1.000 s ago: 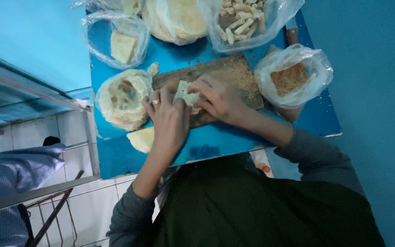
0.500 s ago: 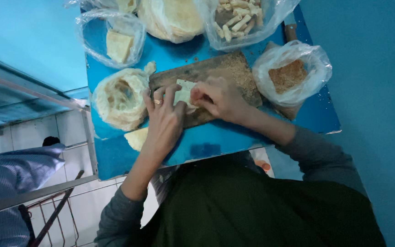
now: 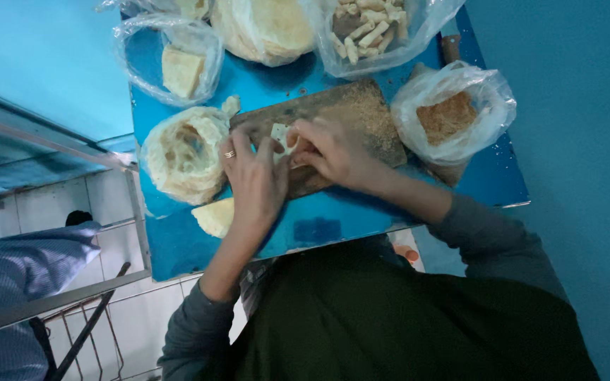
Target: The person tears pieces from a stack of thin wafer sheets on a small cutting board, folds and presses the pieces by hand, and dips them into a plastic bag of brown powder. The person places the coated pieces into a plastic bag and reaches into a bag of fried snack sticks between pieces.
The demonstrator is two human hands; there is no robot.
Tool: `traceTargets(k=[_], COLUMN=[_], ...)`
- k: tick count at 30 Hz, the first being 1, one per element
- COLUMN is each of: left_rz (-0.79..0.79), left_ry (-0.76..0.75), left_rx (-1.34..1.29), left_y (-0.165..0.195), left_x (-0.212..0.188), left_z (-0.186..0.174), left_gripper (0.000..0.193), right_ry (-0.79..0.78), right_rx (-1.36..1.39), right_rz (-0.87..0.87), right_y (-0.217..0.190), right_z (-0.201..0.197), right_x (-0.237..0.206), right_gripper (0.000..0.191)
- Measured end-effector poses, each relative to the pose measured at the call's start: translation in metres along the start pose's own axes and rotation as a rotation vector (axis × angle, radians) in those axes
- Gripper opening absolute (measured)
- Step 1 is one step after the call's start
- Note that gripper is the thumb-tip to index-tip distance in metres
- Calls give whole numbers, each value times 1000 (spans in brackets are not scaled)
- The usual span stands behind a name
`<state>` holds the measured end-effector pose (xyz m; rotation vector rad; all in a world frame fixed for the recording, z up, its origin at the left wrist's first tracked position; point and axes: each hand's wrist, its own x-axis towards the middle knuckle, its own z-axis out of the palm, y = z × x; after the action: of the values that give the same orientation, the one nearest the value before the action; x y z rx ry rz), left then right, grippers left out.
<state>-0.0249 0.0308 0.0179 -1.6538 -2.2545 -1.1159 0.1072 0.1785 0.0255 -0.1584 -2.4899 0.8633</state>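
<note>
1. The wrap (image 3: 281,135) – a small pale piece of dough or pastry – lies on the board (image 3: 347,116), right between the two hands, near the board's left end.
2. Its long axis cannot be told; the fingers hide most of it. Only a pale corner shows.
3. The left hand (image 3: 254,182), with a ring on one finger, lies flat over the wrap's near-left side, fingers pointing away from the body and loosely together, tips touching the piece.
4. The right hand (image 3: 333,152) comes in from the right, fingers curled and pinching the wrap's right edge – both hands are equally close, each touching it.
5. The board is dusted with brown crumbs and rests on the blue surface (image 3: 488,183).
6. Just left of the left hand sits a bag of thin pale sheets (image 3: 181,152); a pale wedge (image 3: 214,217) lies near the wrist.
7. Right of the board stands a bag of crumbs (image 3: 453,113); beyond it, a bag of pale sticks (image 3: 368,28), a stack of flatbreads (image 3: 266,25) and a bagged block (image 3: 178,67).
</note>
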Motion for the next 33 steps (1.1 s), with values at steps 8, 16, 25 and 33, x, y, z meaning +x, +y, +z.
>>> traceTargets(k=[8, 16, 25, 33], left_rz=[132, 136, 108, 126], left_ry=[-2, -115, -80, -75], left_rx=[-74, -9, 58, 56], left_y=[3, -1, 5, -1], left_x=[-3, 2, 0, 1], left_z=[-12, -22, -13, -10], left_gripper=[13, 19, 10, 11], right_ry=[-3, -100, -79, -33], right_rx=[88, -3, 58, -159], right_rz=[61, 35, 194, -199], right_y=[0, -9, -11, -20], right_z=[3, -7, -10, -16], right_x=[-3, -17, -11, -13], right_gripper=[30, 36, 37, 34])
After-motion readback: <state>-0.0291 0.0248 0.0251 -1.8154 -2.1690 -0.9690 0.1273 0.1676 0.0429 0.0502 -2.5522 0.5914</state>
